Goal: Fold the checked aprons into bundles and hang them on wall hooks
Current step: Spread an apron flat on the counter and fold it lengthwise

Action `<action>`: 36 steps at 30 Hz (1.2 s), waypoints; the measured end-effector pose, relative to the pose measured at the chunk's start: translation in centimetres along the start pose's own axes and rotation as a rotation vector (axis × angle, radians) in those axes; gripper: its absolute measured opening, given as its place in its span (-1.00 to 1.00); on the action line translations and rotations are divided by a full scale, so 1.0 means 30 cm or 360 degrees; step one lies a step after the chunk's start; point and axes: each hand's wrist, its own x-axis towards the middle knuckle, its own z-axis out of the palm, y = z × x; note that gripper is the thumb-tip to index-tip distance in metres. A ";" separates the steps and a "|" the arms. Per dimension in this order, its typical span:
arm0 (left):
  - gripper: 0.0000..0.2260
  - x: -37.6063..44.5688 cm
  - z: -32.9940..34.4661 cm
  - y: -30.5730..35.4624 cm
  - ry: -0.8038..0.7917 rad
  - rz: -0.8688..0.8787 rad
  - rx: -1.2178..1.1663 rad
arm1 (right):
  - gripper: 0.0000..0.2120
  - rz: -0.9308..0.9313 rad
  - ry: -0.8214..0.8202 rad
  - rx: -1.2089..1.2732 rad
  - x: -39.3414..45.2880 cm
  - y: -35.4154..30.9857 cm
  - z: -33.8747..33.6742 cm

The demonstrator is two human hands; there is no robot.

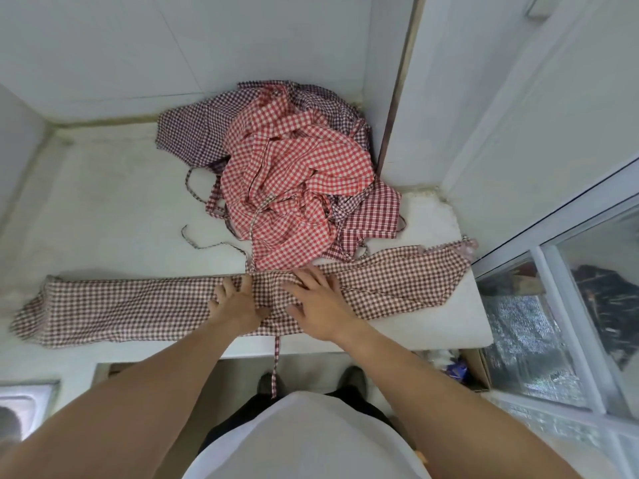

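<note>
Cardboard box (475, 369) at lower right, under the counter (114, 209), holds white and blue clutter, too small to name. One brown-checked apron (121, 305) lies folded lengthwise along the counter's near edge, a tie dangling over it. Both hands press flat on its middle, left hand (237, 304) and right hand (316, 305), fingers spread, gripping nothing. Bare counter stretches left; a pile of aprons (294, 174) fills the far corner.

Looks like a back kitchen or utility corner: white stone bench (103, 209) set into white tiled walls (103, 46), steel sink (24, 402) at lower left. Sliding window (553, 257) on the right, heap of checked aprons (294, 174) piled in the corner.
</note>
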 end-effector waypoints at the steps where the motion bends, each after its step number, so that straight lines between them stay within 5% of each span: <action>1: -0.20 -0.007 0.009 -0.004 0.0031 0.0048 -0.0002 | -0.51 0.0065 -0.0032 -0.0111 -0.013 0.023 0.028; 6: -0.29 -0.040 0.049 -0.048 0.0224 0.0467 -0.0141 | -0.37 0.0251 0.0047 -0.0316 -0.119 0.175 0.043; 9: -0.17 -0.026 0.089 -0.137 0.0333 0.0528 -0.0178 | -0.27 0.0345 -0.0011 -0.0360 -0.174 0.263 -0.002; 15: -0.35 0.018 0.119 -0.326 0.0313 0.0278 -0.0212 | 0.04 0.0499 -0.0117 -0.0332 -0.257 0.394 -0.138; 19: -0.36 0.029 0.123 -0.371 0.0253 0.0317 -0.0281 | -0.27 0.0826 -0.0273 -0.0502 -0.210 0.317 -0.188; 21: -0.37 0.023 0.133 -0.343 0.0230 0.0307 -0.0275 | -0.35 0.1014 -0.0026 -0.0701 -0.155 0.197 -0.174; 25: -0.40 -0.006 0.155 -0.302 0.0183 0.0320 -0.0303 | -0.40 0.0567 0.0621 -0.0237 -0.019 -0.128 -0.005; 30: -0.42 -0.033 0.171 -0.279 0.0128 0.0425 -0.0214 | -0.42 0.0249 0.0187 0.0020 0.149 -0.388 0.239; 33: -0.43 -0.014 0.144 -0.413 0.0370 0.0603 -0.0432 | -0.27 0.0311 0.0103 -0.0082 0.170 -0.400 0.300; 36: -0.56 0.046 0.136 -0.605 0.0573 0.0484 -0.0532 | -0.27 0.0332 0.0014 -0.0160 0.179 -0.393 0.304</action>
